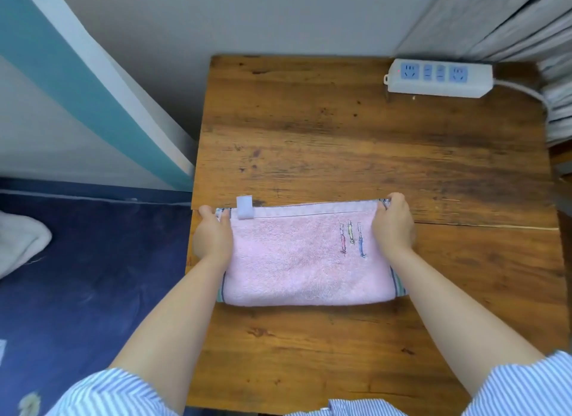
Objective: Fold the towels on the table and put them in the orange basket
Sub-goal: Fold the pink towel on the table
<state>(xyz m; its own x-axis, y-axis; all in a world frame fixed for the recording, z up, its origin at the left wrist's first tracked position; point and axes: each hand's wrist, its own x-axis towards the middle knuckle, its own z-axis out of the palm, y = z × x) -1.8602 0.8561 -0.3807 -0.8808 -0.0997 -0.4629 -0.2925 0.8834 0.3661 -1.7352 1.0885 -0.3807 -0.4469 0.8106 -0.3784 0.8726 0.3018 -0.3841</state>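
1. Counter [340,143]: brown wood, knotted and stained, with a seam running across at mid-depth.
2. Towel [297,260]: pink terry, folded into a wide rectangle, lying flat on the counter toward its 6 o'clock half and against its 9 o'clock edge. Striped hems show at both short ends. A band of flat weave runs along its 12 o'clock edge.
3. Tag [245,207]: pale loop at the towel's 11 o'clock corner, standing just over the far edge.
4. Embroidery [353,237]: three small upright figures in red, yellow and blue, at the towel's 2 o'clock area, just beside the right hand.
5. Left hand [213,237]: on the towel's 9 o'clock end; fingers curled over the far corner, pinching the edge.
6. Right hand [394,225]: on the towel's 3 o'clock end; fingers curled round the far corner, gripping it.
7. Sleeves [102,394]: blue-and-white stripes, rolled above the elbows, at the frame's 6 o'clock edge.
8. Power strip [439,78]: white with blue sockets, at the counter's 1 o'clock corner, well apart from the towel; its cord leaves toward 3 o'clock.
9. Curtain [501,22]: grey, pleated, at the frame's 1 o'clock.
10. Floor [93,276]: dark blue covering at 9 o'clock, with a white cloth [18,242] at the frame edge.
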